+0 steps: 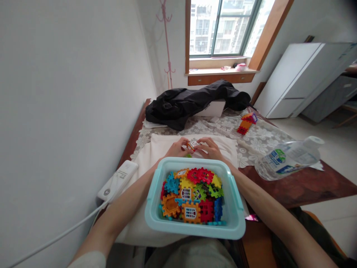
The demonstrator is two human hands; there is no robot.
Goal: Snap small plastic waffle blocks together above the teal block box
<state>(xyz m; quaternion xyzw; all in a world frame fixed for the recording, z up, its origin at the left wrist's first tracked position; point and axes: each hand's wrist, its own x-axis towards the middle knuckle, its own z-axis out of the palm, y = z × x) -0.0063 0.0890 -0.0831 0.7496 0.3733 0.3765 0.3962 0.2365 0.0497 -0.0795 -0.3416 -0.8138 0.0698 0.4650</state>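
Two bare hands meet just past the far rim of a light blue plastic bin (235,203), both closed round one small block piece (192,144) that looks orange and white; left hand (176,148) curls on its left side, right hand (209,148) on its right side, fingertips pinching it from both ends. Piece sits between the hands, held a little above a white cloth (156,149), well short of the window. Too small to tell the exact shape of the piece or whether it is one part or two joined.

Bin lies close to the body, between the forearms, packed with interlocking toy tiles (192,195) in red, yellow, orange, blue, green, some with little window frames. White cloth lies under bin and hands, on top of a lace table cover (259,143). Left of the left forearm: a white power strip (118,180) with its cable running off to the lower left. Right: a clear water bottle (287,158) lying on its side. Farther back: a small built block model (247,123) in orange, red and purple, and a black jacket (189,102) heaped over the far end of the table
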